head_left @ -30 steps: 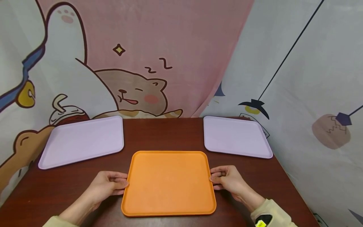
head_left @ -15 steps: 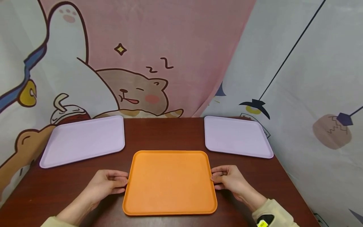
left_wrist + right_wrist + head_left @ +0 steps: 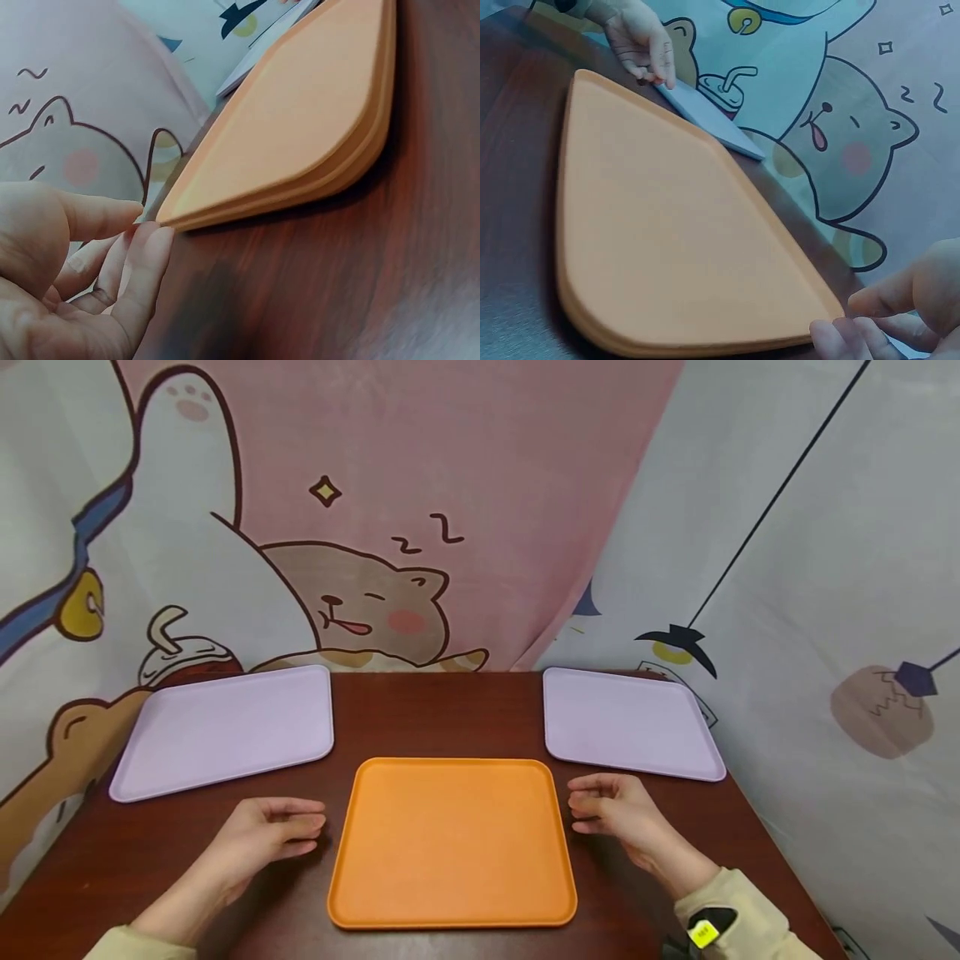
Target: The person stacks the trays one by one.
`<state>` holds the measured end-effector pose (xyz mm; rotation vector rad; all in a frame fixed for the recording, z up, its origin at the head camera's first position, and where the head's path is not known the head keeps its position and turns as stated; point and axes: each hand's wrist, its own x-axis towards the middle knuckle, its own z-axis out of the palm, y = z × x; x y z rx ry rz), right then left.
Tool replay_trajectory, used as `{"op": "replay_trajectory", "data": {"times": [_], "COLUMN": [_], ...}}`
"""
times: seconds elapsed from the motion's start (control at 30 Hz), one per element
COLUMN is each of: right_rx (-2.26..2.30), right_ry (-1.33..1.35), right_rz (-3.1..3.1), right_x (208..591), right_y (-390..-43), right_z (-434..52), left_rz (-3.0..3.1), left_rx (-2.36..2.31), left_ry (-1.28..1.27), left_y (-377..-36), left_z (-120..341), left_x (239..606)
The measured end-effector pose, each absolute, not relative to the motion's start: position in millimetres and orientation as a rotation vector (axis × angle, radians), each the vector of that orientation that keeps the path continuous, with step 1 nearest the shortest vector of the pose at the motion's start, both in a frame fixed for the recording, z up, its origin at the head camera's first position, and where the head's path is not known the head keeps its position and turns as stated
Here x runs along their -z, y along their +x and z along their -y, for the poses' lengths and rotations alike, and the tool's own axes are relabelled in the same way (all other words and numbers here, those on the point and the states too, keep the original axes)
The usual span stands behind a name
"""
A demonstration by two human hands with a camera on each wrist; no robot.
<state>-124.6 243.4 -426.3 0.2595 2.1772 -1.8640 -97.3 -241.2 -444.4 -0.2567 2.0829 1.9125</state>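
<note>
An orange tray point(image 3: 452, 843) lies flat on the dark wooden table, near its front middle. To its left, my left hand point(image 3: 262, 839) hovers a little apart from the rim, fingers loosely extended and holding nothing. On the opposite side my right hand point(image 3: 618, 817) is held just off the tray's right edge, likewise with nothing between thumb and fingers. Both wrist views show fingertips close to the tray's corner; from those angles the gap is hard to judge.
A pale lilac tray point(image 3: 232, 727) lies at the back left of the table point(image 3: 438, 714). Another lilac tray point(image 3: 630, 722) lies at the back right. Behind hangs a curtain point(image 3: 450, 460) printed with cartoon animals, and it also runs along the right side.
Both hands have let go of the orange tray's side edges and drawn outward and slightly away from it. The tray stays in place; the head view has shifted slightly.
</note>
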Motion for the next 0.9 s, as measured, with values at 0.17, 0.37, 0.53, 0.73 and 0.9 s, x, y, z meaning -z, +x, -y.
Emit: {"op": "replay_trajectory", "data": {"times": [0.17,0.37,0.53,0.73,0.9], "right_rx": [1.868,1.886,1.926,1.994,2.042], "right_ry": [0.242,0.164,0.127,0.115,0.122], "right_rz": [-2.160,-2.116,-2.087,-2.043,-1.997], "right_x": [419.0,409.6,404.0,405.9,408.1], "right_y": [-131.7,-143.7,-155.6,-174.6,-189.5], "right_z": [-243.3,-239.1,-230.4,-213.3,-192.6], "left_rz": [-2.099,-2.118,-2.142,-2.157,-2.139], "left_rx": [-1.914,-1.927,-1.913,-1.958,-2.076], "left_ry": [-0.251,-0.246,-0.259,-0.310,-0.348], "left_y": [-102.0,-108.0,-111.3,-113.3,-112.6], "left_z": [258.4,285.0,307.3,333.2,349.0], "left_x": [443.6,443.4,440.2,440.0,444.6]}}
